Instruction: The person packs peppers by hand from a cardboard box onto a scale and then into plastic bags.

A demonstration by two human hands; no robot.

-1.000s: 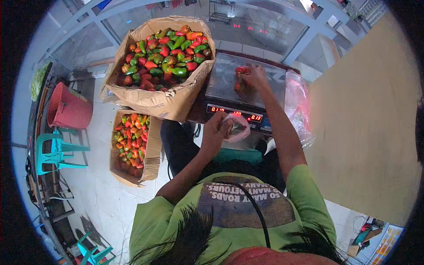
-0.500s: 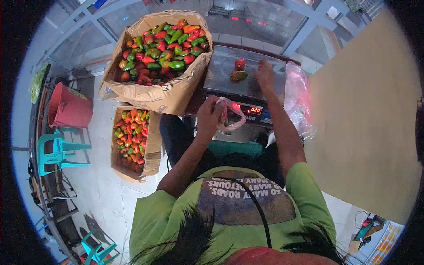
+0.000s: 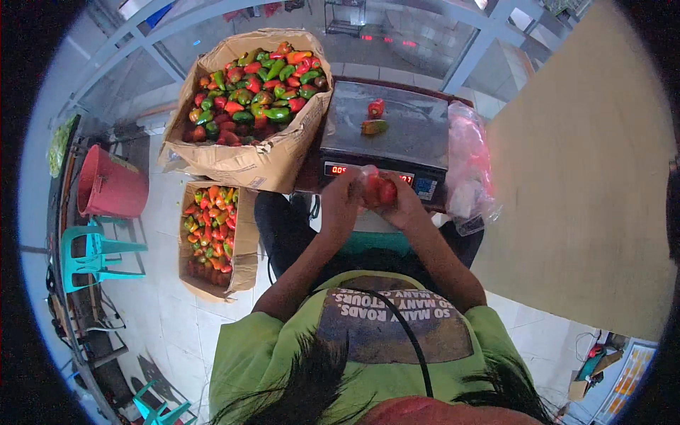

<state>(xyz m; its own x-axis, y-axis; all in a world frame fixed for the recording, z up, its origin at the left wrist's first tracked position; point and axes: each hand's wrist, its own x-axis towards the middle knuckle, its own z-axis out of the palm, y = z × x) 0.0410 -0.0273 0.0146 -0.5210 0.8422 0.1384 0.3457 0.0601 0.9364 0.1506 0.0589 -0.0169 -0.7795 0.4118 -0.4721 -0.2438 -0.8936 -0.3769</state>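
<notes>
The left hand [image 3: 341, 197] and the right hand [image 3: 405, 203] are close to each other, just in front of the near side of the scale [image 3: 418, 134]. Between them are the red peppers [image 3: 382, 190], to the right of the left hand's fingers and along the inner side of the right hand. The right hand is curled around these peppers. The left hand is closed on a thin, pinkish plastic bag [image 3: 367, 172], whose film shows beside the peppers; whether they are already inside it or only at its mouth, I cannot tell. Hands and peppers together cover part of the lit red display on the scale's front.

Beyond both hands, on the metal top of the scale, lie a small red pepper [image 3: 376, 108] and, just nearer, a greenish-brown pepper [image 3: 374, 127], both well apart from the fingers. The scale stands on a dark table [image 3: 307, 176]. Right of the scale, near the right hand, lies a pack of clear and pink plastic bags [image 3: 469, 170]. To the left of the left hand stand a large cardboard box [image 3: 244, 163] and a smaller cardboard box [image 3: 246, 237], both holding red, green and orange peppers.
</notes>
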